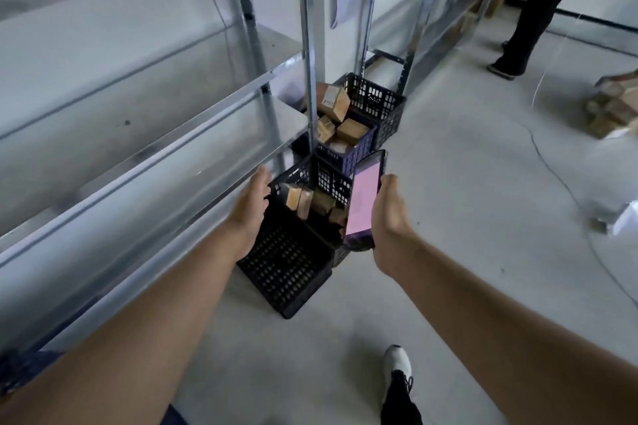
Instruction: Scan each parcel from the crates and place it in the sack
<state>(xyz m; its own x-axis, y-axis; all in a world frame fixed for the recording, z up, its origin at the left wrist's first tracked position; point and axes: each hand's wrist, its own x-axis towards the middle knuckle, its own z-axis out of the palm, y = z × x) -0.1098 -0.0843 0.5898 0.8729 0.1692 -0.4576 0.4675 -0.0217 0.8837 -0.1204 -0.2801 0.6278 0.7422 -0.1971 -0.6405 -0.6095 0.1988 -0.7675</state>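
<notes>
Three plastic crates stand in a row on the floor beside the shelving. The nearest black crate (286, 269) holds several small brown parcels (298, 200). My left hand (250, 207) reaches over its left rim, fingers straight, holding nothing. My right hand (388, 214) grips a handheld scanner (364, 200) with a lit pink screen, held upright above the crate's right side. The middle blue crate (348, 157) is piled with brown parcels (336, 103). A far black crate (383, 107) stands behind it. No sack is in view.
Metal shelving (138, 107) runs along the left. Another person (538, 10) stands at the upper right by more shelves. Loose boxes (611, 110) lie on the floor at right, with a thin cable (566, 183) across the concrete. My shoe (398, 366) is at the bottom.
</notes>
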